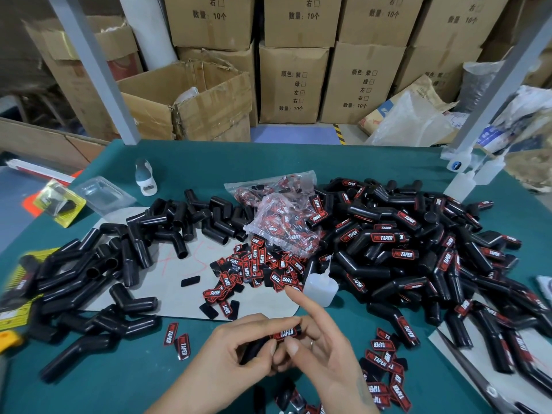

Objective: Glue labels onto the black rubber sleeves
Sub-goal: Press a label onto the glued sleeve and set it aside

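Black rubber is what both hands are wrapped up in right now. Left hand (pixel 239 348) has its fingers curled round a sleeve (pixel 254 349), holding it just above the near edge of the counter (pixel 125 380), with the long axis running from lower left up to upper right. A red and black label (pixel 285 333) sits on the upper end of it, lying along that same axis, text readable left to right.

Right hand (pixel 316 342) is right up against it from the right side. Its thumb and lower fingers pinch at the sleeve's labelled end, while the index finger sticks out straight, pointing up and left, off the label. So I'd guess the label is placed and being pressed down, though I can't tell whether it's fully seated.

Moving outward: the glue bottle (pixel 321 288) stands just beyond the right hand, nearer that hand than the left. Loose labels (pixel 257 270) are scattered past it on a grey sheet (pixel 179 282).

Unlabelled sleeves (pixel 119 264) are heaped off to the left, finished ones (pixel 418 249) to the right. Looks like the done sleeve should head right, and the right hand is closer to that heap.
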A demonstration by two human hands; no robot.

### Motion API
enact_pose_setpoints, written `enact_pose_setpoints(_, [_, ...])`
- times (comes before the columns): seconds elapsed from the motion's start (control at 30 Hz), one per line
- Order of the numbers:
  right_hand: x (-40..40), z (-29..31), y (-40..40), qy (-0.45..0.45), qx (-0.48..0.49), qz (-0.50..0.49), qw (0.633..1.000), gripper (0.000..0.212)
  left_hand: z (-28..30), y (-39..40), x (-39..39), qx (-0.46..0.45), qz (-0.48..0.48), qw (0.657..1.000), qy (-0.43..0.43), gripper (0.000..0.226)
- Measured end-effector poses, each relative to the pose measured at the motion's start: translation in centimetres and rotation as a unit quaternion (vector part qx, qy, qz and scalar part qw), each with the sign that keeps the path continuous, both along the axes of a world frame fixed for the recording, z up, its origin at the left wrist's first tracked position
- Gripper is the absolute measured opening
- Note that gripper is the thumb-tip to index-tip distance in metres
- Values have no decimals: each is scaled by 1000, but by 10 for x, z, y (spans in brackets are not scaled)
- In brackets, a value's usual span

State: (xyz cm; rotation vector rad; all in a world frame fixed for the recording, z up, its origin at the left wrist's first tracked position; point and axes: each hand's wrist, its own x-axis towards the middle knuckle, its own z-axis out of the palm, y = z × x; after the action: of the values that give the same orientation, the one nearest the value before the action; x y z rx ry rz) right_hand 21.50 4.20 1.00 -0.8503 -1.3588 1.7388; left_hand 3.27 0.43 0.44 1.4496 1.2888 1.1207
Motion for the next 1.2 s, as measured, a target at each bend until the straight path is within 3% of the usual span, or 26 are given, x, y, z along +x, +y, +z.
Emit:
enact_pose_setpoints(0.27, [-2,-3,2,16,-6,8,1000,59,2,0,-1,-14,-3,1000,-12,48])
enact_pose_setpoints(0.43, [-5,-8,3,-17,2,-9,1000,67,-3,-2,3,40,10,997,69,47])
enact_pose_setpoints(0.8, [0,1,0,7,13,1,1000,58,3,-1,2,-10,11,1000,0,44])
enact_pose_setpoints(1.07, [-1,0,1,9,15,4,1000,64,7,-1,-1,-42,4,998,-38,47])
enact_pose_setpoints(1.2, [-1,-1,1,0,19,12,1000,69,7,-1,1,-19,3,1000,-17,47])
